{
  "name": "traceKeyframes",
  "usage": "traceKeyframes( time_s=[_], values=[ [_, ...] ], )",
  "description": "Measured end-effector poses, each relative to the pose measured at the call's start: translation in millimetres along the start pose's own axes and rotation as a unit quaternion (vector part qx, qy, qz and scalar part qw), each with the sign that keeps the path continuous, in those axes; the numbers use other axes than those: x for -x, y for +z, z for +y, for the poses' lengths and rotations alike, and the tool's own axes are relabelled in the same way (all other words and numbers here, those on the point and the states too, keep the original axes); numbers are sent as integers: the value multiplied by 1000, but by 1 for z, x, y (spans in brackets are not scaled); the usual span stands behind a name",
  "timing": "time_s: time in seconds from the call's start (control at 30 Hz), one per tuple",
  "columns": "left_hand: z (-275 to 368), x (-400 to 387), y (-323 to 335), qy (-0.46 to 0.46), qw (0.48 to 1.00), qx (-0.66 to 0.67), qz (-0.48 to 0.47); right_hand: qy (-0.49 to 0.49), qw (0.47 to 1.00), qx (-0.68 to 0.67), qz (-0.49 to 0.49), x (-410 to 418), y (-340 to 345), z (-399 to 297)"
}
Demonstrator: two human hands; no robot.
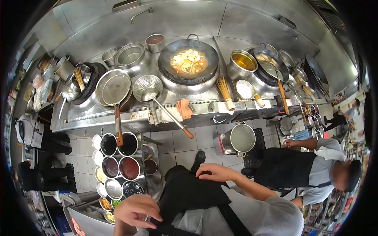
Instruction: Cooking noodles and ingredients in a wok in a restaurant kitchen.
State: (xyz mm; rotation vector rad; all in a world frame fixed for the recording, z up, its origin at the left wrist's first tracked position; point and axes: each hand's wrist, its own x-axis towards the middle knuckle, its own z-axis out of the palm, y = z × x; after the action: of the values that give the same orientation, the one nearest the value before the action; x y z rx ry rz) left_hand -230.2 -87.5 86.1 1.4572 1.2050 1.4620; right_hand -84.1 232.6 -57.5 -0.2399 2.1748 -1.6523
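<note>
My left hand is loosely bent beside steel pots of sauce and small bowls of ingredients, nearest a pot of dark liquid. Its thumb and fingers are apart with nothing between them. In front of my black apron, my right hand hangs with curled fingers, and I see nothing held in it. Ahead on the stove, a wok contains noodles with pale pieces in brown liquid. A perforated ladle and a metal ladle with a wooden-tipped handle rest left of the wok.
A strainer projects its handle over the sauce pots. Bamboo brushes, an orange cloth and a pot of yellow oil line the stove. A large pot stands low ahead. A co-worker is close on the right; other people are farther off.
</note>
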Motion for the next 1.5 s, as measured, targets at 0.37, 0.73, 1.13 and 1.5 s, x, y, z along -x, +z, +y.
traceKeyframes(
  time_s=[0.37,0.73,1.13,1.5],
  values=[
    [10,-87,-6,49,987,-120,-91,-43,986,-107,120,-2,-56,-1],
    [4,-165,4,111,983,-132,-67,-29,984,-111,133,-14,-89,37],
    [7,-211,-25,169,949,-253,-84,21,962,-68,265,-20,-102,37],
    [-25,-223,-50,215,945,-245,-27,34,924,-197,327,-68,-96,39]
  ],
)
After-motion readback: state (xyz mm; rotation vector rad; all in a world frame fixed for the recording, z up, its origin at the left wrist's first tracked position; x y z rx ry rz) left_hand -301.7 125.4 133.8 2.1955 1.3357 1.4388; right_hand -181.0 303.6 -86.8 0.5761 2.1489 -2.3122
